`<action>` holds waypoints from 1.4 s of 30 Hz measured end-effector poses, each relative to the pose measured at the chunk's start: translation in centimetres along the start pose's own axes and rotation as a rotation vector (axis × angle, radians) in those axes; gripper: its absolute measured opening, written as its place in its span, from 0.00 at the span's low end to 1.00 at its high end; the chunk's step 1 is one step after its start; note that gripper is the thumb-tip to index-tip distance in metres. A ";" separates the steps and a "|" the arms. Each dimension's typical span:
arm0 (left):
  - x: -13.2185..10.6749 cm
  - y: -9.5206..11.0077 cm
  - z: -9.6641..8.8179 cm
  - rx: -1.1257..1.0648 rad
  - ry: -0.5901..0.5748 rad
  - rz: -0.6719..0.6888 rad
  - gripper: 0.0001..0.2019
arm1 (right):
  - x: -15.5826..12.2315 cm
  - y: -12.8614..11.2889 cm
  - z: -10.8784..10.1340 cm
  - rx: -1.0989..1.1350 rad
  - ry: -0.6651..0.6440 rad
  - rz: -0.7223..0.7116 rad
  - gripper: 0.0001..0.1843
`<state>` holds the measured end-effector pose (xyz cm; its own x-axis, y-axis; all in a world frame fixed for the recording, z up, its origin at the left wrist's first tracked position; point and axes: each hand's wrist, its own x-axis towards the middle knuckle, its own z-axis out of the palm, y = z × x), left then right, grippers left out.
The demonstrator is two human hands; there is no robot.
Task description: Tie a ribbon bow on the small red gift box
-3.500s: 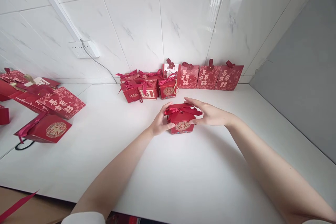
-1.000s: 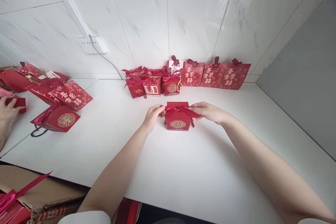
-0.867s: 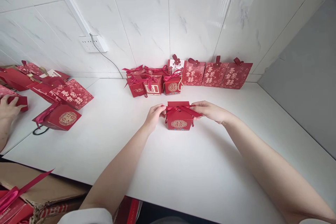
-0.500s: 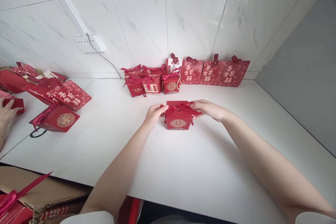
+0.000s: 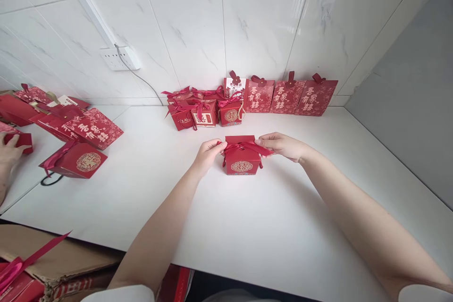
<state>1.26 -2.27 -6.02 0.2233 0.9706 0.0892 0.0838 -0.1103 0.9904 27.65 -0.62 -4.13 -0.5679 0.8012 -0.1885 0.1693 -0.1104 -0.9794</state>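
Left hand [image 5: 208,155] and right hand [image 5: 285,146] each pinch the satin ribbon [image 5: 247,146] in a narrow grip; gentle, even tension should keep the gift box [image 5: 242,166] square

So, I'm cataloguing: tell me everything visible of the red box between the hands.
The red box looks like card, with a round gold emblem, bluish trim below and side tassels. It stands upright on the white table. The left grip and right grip pinch the red ribbon across its top.

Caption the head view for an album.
Left hand and right hand pinch the ribbon on a red box, other red boxes standing before the tiled wall.
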 end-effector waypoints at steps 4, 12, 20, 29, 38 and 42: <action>0.0 0.0 -0.1 0.000 -0.010 -0.006 0.18 | 0.1 0.2 0.1 0.036 -0.020 -0.016 0.24; 0.3 -0.4 -0.2 0.043 -0.024 -0.016 0.18 | 0.0 -0.3 0.6 0.029 0.025 -0.023 0.26; 0.2 -0.4 0.0 0.064 -0.020 -0.014 0.17 | 0.3 0.4 0.2 0.046 0.010 -0.031 0.25; 0.3 -0.8 -0.9 -0.019 -0.002 -0.020 0.22 | -0.2 0.8 -2.8 -0.036 0.203 0.019 0.23; 1.4 -3.7 -1.6 0.003 0.099 -0.043 0.33 | -1.0 -0.7 -1.9 -0.091 0.108 0.053 0.24; 1.3 -3.4 -1.9 -0.017 -0.040 -0.047 0.32 | -0.7 -0.3 -1.5 -0.162 0.207 -0.023 0.28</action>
<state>-0.59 -0.20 -9.07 0.2583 0.9653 0.0386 0.0787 -0.0609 0.9950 29.26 -0.27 -3.56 -0.3992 0.9074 -0.1315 0.2947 -0.0088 -0.9556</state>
